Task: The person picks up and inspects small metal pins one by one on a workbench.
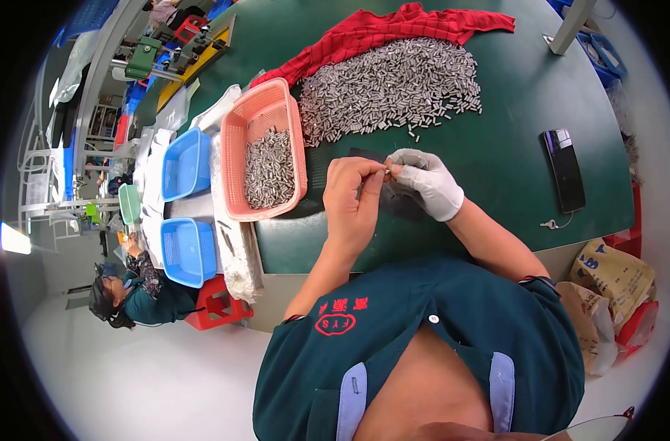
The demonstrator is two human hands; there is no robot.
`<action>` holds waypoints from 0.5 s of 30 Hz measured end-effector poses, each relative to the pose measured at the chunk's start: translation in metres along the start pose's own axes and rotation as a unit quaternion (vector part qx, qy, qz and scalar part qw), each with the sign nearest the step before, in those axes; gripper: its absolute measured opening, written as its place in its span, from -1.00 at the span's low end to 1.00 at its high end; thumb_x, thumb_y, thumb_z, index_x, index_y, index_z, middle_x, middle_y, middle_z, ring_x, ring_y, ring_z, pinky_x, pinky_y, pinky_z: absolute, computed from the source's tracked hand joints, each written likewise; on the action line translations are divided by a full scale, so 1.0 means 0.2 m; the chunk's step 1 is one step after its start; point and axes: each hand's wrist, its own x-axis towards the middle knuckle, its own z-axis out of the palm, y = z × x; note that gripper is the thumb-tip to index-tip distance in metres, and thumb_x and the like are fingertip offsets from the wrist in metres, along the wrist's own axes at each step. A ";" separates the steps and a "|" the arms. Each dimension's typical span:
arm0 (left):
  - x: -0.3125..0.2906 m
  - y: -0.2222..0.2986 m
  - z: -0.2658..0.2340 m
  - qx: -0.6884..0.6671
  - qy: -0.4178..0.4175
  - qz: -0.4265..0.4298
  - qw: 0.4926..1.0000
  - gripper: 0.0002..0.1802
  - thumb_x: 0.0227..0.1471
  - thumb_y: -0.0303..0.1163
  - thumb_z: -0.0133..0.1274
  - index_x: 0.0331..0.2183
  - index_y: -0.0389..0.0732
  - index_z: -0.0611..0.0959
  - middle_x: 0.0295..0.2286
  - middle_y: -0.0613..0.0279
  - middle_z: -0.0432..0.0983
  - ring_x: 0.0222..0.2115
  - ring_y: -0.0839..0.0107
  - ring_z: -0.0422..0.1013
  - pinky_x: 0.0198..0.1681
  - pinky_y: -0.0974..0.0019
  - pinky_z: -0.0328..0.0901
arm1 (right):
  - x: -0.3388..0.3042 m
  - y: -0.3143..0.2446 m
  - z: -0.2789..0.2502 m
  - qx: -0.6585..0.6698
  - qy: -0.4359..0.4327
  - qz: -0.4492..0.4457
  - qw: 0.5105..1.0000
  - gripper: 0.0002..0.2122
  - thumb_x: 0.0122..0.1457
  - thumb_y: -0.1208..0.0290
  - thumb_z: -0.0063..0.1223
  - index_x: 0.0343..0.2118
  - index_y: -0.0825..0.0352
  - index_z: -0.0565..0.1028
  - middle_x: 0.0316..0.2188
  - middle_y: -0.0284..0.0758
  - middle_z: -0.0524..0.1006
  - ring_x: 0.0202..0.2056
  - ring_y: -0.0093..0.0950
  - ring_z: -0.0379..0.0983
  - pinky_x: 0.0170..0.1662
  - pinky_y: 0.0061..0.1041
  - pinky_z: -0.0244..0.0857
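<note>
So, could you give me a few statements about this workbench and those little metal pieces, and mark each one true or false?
1. The right hand wears a white glove. True.
2. The left hand is gloved too. False: it is bare.
3. Both hands pinch one small metal piece between their fingertips. True.
4. The pink basket is empty. False: it holds metal pieces.
5. A loose heap of metal pieces lies beside a red cloth. True.
6. The phone lies in a blue basket. False: it lies on the green table.
</note>
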 end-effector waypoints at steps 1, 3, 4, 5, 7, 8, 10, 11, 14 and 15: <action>0.00 0.01 0.00 0.017 0.000 0.003 1.000 -0.95 0.02 -0.59 0.05 -0.37 -0.30 0.56 -0.38 0.24 0.43 -0.40 0.49 0.32 -0.37 0.45 0.23 | 0.00 0.01 -0.01 -0.008 -0.001 -0.006 1.000 -0.86 0.16 0.40 0.04 -0.30 0.36 0.45 -0.47 -0.44 0.44 -0.48 -0.68 0.25 -0.38 -0.68 0.13; 0.00 0.02 -0.01 0.034 0.001 0.005 0.999 -0.95 0.01 -0.59 0.06 -0.38 -0.30 0.56 -0.40 0.23 0.44 -0.39 0.46 0.33 -0.37 0.43 0.25 | 0.01 0.01 -0.01 -0.016 -0.003 -0.010 1.000 -0.86 0.16 0.40 0.04 -0.30 0.36 0.46 -0.47 -0.45 0.44 -0.47 -0.68 0.26 -0.38 -0.69 0.14; 0.01 0.02 -0.01 0.048 -0.003 0.008 0.999 -0.95 0.00 -0.60 0.06 -0.39 -0.30 0.56 -0.42 0.23 0.44 -0.40 0.44 0.33 -0.37 0.43 0.25 | 0.01 0.02 -0.01 -0.046 0.004 -0.015 0.999 -0.84 0.17 0.38 0.05 -0.29 0.37 0.47 -0.44 -0.46 0.45 -0.44 -0.70 0.26 -0.35 -0.70 0.15; 0.01 0.02 -0.02 0.061 -0.007 0.011 0.998 -0.95 -0.01 -0.60 0.07 -0.40 -0.30 0.55 -0.45 0.23 0.45 -0.41 0.43 0.33 -0.38 0.43 0.24 | 0.01 0.02 -0.02 -0.076 0.011 -0.020 0.997 -0.83 0.17 0.36 0.06 -0.29 0.37 0.48 -0.41 -0.48 0.46 -0.41 -0.72 0.26 -0.32 -0.71 0.17; 0.01 0.03 -0.03 0.069 -0.012 0.007 0.998 -0.96 -0.01 -0.61 0.06 -0.41 -0.30 0.55 -0.46 0.23 0.45 -0.41 0.42 0.33 -0.37 0.42 0.24 | 0.00 0.01 -0.01 -0.100 0.015 -0.027 0.995 -0.83 0.17 0.36 0.06 -0.30 0.37 0.49 -0.41 -0.49 0.45 -0.39 -0.73 0.27 -0.31 -0.71 0.17; 0.01 0.03 -0.03 0.077 -0.016 0.004 0.997 -0.97 -0.01 -0.61 0.05 -0.42 -0.30 0.54 -0.47 0.23 0.45 -0.41 0.41 0.33 -0.37 0.42 0.24 | 0.00 0.01 0.00 -0.123 0.018 -0.035 0.992 -0.83 0.17 0.35 0.06 -0.30 0.37 0.49 -0.41 -0.50 0.45 -0.38 -0.73 0.27 -0.29 -0.71 0.17; 0.01 0.02 -0.02 0.079 -0.015 0.001 0.997 -0.97 0.00 -0.61 0.03 -0.42 -0.30 0.53 -0.46 0.22 0.44 -0.42 0.41 0.33 -0.36 0.42 0.24 | 0.00 0.02 0.00 -0.120 0.018 -0.034 0.992 -0.83 0.17 0.36 0.06 -0.30 0.37 0.49 -0.41 -0.49 0.45 -0.38 -0.72 0.27 -0.29 -0.71 0.18; 0.01 0.01 -0.02 0.081 -0.015 -0.002 0.997 -0.98 0.01 -0.61 0.01 -0.42 -0.31 0.52 -0.46 0.22 0.43 -0.43 0.41 0.33 -0.36 0.42 0.24 | 0.01 0.02 -0.01 -0.117 0.019 -0.034 0.992 -0.83 0.17 0.36 0.06 -0.30 0.37 0.49 -0.41 -0.49 0.45 -0.38 -0.72 0.28 -0.29 -0.71 0.18; 0.00 0.00 -0.01 0.046 -0.018 -0.038 0.998 -0.97 0.01 -0.62 -0.01 -0.41 -0.31 0.51 -0.44 0.21 0.42 -0.43 0.40 0.32 -0.34 0.41 0.24 | 0.02 0.03 -0.01 -0.108 0.018 -0.024 0.994 -0.83 0.18 0.36 0.05 -0.29 0.37 0.48 -0.41 -0.49 0.45 -0.38 -0.72 0.28 -0.30 -0.72 0.18; 0.00 0.00 -0.01 0.047 -0.015 -0.038 0.998 -0.97 0.01 -0.62 -0.01 -0.41 -0.31 0.51 -0.44 0.21 0.42 -0.43 0.40 0.32 -0.34 0.41 0.24 | 0.02 0.03 -0.01 -0.109 0.016 -0.023 0.994 -0.83 0.18 0.36 0.05 -0.29 0.37 0.48 -0.41 -0.49 0.45 -0.38 -0.72 0.28 -0.30 -0.72 0.18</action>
